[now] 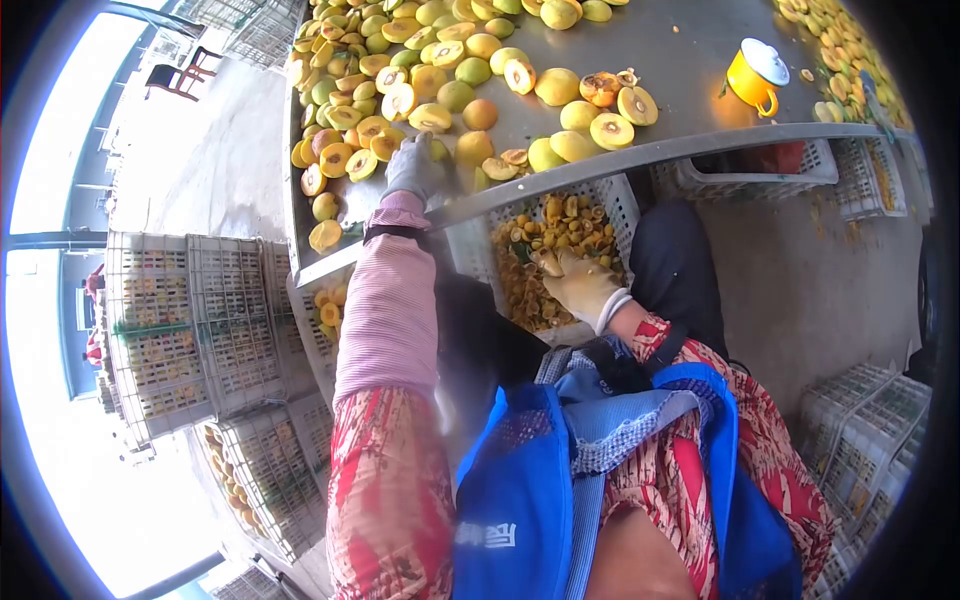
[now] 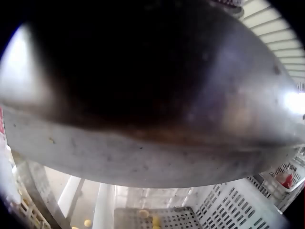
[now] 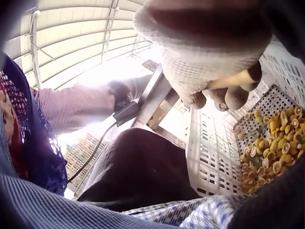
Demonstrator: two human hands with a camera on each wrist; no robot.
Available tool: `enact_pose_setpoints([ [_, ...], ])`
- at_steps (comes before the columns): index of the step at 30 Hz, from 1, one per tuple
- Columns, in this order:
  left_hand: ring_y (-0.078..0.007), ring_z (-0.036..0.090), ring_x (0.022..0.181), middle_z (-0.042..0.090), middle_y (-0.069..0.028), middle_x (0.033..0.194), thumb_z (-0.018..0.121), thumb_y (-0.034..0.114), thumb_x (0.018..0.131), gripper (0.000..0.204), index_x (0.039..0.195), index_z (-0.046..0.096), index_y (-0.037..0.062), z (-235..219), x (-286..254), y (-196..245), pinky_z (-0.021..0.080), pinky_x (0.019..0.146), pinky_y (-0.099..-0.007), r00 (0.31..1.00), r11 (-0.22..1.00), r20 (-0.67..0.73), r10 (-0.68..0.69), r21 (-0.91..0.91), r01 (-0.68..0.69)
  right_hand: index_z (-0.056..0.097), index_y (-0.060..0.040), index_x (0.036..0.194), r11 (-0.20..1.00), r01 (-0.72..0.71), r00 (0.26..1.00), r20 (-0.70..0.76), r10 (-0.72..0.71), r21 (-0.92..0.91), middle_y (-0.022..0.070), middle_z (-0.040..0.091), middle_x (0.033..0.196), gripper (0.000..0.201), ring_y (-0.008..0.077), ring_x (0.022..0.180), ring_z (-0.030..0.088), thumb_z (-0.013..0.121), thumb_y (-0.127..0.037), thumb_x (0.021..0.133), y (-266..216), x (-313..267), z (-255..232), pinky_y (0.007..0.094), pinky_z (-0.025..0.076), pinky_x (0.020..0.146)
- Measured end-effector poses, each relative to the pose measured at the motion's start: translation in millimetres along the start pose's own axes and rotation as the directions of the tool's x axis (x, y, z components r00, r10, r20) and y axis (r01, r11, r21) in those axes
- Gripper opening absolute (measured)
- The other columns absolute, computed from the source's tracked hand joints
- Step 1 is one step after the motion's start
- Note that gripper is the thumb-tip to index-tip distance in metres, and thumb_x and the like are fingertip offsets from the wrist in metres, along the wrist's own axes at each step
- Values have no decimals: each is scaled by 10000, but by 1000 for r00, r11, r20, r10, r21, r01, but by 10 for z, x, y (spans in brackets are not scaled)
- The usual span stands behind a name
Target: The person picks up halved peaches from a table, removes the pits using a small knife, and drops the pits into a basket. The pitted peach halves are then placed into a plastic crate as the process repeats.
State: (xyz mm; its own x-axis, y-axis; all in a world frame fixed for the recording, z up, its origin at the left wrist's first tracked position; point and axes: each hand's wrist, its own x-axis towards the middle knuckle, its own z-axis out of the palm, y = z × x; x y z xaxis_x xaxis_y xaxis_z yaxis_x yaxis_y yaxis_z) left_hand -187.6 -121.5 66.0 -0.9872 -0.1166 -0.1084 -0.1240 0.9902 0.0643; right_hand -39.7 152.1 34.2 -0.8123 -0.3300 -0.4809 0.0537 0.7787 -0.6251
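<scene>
My left hand (image 1: 410, 170), in a grey glove, reaches over the metal table's front edge among halved yellow stone fruit (image 1: 432, 117). Its fingertips are right at the fruit, and their grip is hidden. The left wrist view shows mostly the table's metal edge (image 2: 143, 162). Lower down, my right hand (image 1: 580, 285), in a pale glove with brown-stained fingertips, is over a white crate (image 1: 622, 215) of fruit pieces and scraps (image 1: 530, 290). Seen from the right wrist, its fingers curl round a smooth tan, handle-like stick (image 3: 231, 80); the far end is hidden.
A yellow mug (image 1: 750, 78) with a white lid stands on the table (image 1: 680, 70), right of the fruit. More fruit (image 1: 850, 50) lies at the far right. Stacked crates (image 1: 180, 330) stand on the left, and another crate (image 1: 750, 180) sits under the table edge. My knee (image 1: 680, 270) is beside the scrap crate.
</scene>
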Motion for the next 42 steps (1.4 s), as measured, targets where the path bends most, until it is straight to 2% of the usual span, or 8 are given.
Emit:
enact_pose_setpoints([
  [7, -177, 641, 829, 666, -99, 942, 687, 81, 791, 383, 1142, 560, -3, -333, -970, 227, 521, 714, -290, 991, -424, 96, -91, -904, 49, 545, -60, 1136, 725, 34, 990, 76, -119, 688, 127, 612, 816, 378, 230, 690, 613, 561, -303, 848, -183, -93, -98, 341, 499, 615],
  [9, -227, 626, 831, 638, -121, 991, 525, 284, 895, 379, 1171, 549, 26, -110, -1313, 338, 513, 710, -326, 992, -146, -74, -98, -985, -87, 536, -55, 1148, 597, 46, 973, 100, -209, 801, 78, 580, 749, 363, 193, 605, 585, 553, -279, 863, -306, -198, -131, 317, 492, 549],
  [13, -245, 598, 838, 623, -150, 965, 401, 486, 947, 559, 1107, 567, -24, 117, -1828, 781, 504, 738, -343, 971, -683, 185, -154, -730, 31, 518, -76, 1157, 754, 639, 711, -256, -655, -153, 222, 609, 807, 429, 401, 749, 626, 553, -395, 872, -276, -296, 175, 465, 499, 699],
  [18, -220, 589, 825, 625, -122, 918, 424, 452, 959, 512, 1014, 588, -30, 876, -1857, 677, 492, 743, -332, 918, -124, -78, -390, -983, -136, 522, -79, 1067, 920, 381, 912, -124, -390, -95, 222, 629, 925, 387, 396, 872, 617, 521, -414, 874, -321, -316, 263, 477, 483, 756],
  [23, -215, 592, 830, 628, -123, 922, 426, 415, 965, 472, 1022, 586, -26, 659, -1884, 809, 496, 757, -334, 947, -591, 156, -282, -806, -43, 511, -87, 1094, 967, 252, 966, -45, -253, -31, 218, 644, 950, 399, 398, 886, 626, 521, -418, 873, -496, -358, 93, 479, 481, 783],
  [34, -250, 607, 869, 635, -149, 960, 401, 511, 934, 576, 1040, 599, -19, 885, -1791, 713, 506, 808, -346, 941, -324, -41, -336, -933, -157, 511, -92, 1031, 968, 249, 963, -102, -250, -20, 202, 651, 887, 350, 394, 845, 626, 535, -402, 870, -456, -221, 204, 484, 481, 756],
  [38, -250, 603, 876, 635, -133, 974, 404, 549, 924, 597, 1031, 606, -3, 680, -1846, 818, 502, 813, -349, 953, -690, 148, -265, -719, -80, 519, -90, 1031, 957, 278, 957, -60, -283, -81, 200, 650, 896, 337, 392, 856, 622, 518, -391, 880, -526, -295, 96, 487, 478, 760],
  [42, -193, 628, 795, 640, -114, 926, 597, 86, 857, 462, 1261, 395, -10, 811, -1850, 799, 529, 688, -268, 935, -623, 19, -354, -750, -221, 528, -89, 1067, 966, 252, 968, 2, -253, -55, 210, 642, 928, 349, 400, 875, 616, 486, -387, 891, -414, -143, 203, 490, 470, 790],
])
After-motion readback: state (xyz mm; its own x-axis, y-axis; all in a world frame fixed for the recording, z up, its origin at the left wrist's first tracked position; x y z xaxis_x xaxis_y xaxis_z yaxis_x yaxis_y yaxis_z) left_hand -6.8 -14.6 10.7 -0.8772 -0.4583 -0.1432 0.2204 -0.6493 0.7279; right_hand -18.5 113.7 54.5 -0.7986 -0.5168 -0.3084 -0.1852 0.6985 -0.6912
